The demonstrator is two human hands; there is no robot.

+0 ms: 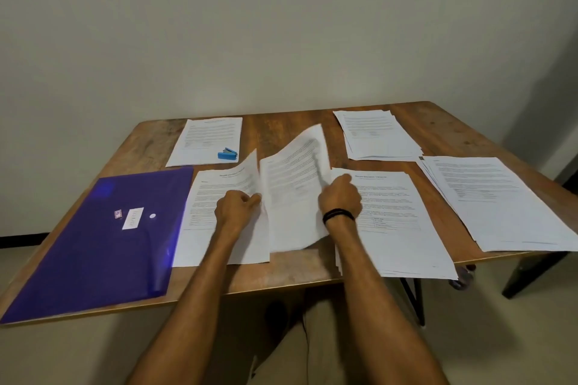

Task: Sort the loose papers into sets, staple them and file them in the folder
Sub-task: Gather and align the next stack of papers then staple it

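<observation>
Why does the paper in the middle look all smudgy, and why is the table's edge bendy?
In the head view, the lifted sheet between the left hand and right hand is smeared, probably by motion blur; the flat pile beside it looks sharper. The wide-angle lens bows the table edges. Light leaves a bright streak along the purple folder's right edge.

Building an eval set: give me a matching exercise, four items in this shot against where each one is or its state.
1 stapler
2 folder
3 curled sheet
4 wristband

A black, on the right wrist
B purple, flat at near left
C resting on the far-left paper
D lifted, centre

Pairs: 1-C, 2-B, 3-D, 4-A
</observation>
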